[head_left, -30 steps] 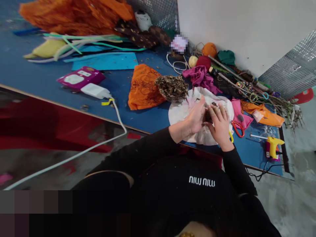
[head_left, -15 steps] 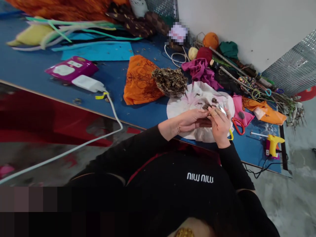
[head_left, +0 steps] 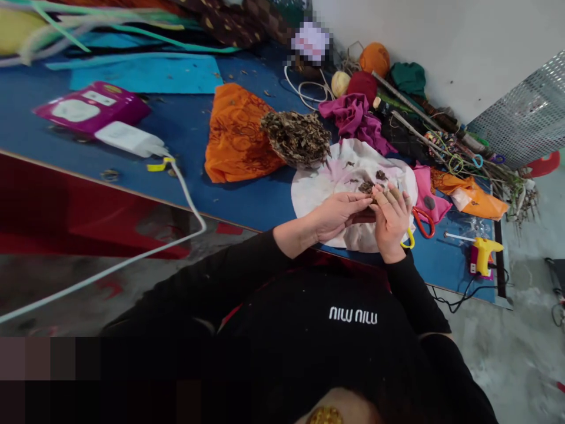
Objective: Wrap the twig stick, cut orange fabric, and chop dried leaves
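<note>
My left hand (head_left: 341, 215) and my right hand (head_left: 392, 222) meet above a round white cloth (head_left: 309, 182). The fingertips of both are pinched together on a small piece of dried brown leaf (head_left: 373, 199), largely hidden by the fingers. Small dark leaf bits (head_left: 380, 175) lie on the cloth just beyond. Partly under my right hand are scissors (head_left: 424, 224) with red and yellow handle loops; their blades are hidden. A large clump of dried brown leaves (head_left: 298, 139) rests at the cloth's far left edge, against an orange cloth bundle (head_left: 238, 138).
A yellow glue gun (head_left: 487, 252) with a black cord stands at the table's right corner. To the left lie a purple packet (head_left: 95, 109) and a white plug (head_left: 132, 140), its cable crossing the front edge. Sticks (head_left: 419, 132), cloths and balls crowd the back right.
The view has shifted, so the table's things sit further left. My right fingers have spread slightly, and the scissor blade seen beside them is now covered. Both hands keep their pinch.
</note>
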`<action>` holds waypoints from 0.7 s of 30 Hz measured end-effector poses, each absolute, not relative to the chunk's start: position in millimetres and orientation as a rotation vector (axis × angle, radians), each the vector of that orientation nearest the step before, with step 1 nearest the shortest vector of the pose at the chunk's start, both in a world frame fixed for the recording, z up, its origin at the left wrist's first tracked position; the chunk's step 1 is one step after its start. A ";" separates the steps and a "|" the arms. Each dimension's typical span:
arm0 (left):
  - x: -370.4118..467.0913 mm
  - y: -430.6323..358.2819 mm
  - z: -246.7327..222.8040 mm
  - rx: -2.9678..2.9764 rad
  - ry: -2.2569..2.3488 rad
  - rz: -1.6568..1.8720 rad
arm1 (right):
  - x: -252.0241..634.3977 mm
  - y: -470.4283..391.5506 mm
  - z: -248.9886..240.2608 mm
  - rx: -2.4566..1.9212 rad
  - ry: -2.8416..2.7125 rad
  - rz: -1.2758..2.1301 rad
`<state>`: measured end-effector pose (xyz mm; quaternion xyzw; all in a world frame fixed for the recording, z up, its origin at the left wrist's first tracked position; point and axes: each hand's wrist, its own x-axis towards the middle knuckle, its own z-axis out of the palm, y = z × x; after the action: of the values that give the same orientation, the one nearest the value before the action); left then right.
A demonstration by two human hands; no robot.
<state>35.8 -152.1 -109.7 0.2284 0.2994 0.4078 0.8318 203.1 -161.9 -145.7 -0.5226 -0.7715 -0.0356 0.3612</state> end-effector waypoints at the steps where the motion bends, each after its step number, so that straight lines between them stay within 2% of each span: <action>1: 35.0 -151.5 -111.2 0.480 0.642 0.857 | 202.3 -161.4 -145.2 -1.363 -2.018 -0.063; 6: 27.3 -146.4 -105.4 0.381 0.843 0.810 | 214.9 -164.5 -129.8 -1.320 -2.127 0.136; 9: 20.1 -141.6 -97.0 0.363 0.982 0.841 | 247.0 -174.9 -117.7 -1.529 -2.066 0.202; 13: 15.6 -135.6 -96.2 0.375 1.031 0.916 | 291.2 -187.9 -116.0 -2.051 -2.104 0.079; 21: 24.2 -135.7 -103.7 0.436 1.067 0.896 | 299.4 -175.0 -118.1 -2.122 -2.343 -0.079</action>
<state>24.2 -135.7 -103.7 0.1993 0.4873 0.4093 0.7451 299.4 -175.0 -118.1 -0.6711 -0.7409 -0.0249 -0.0104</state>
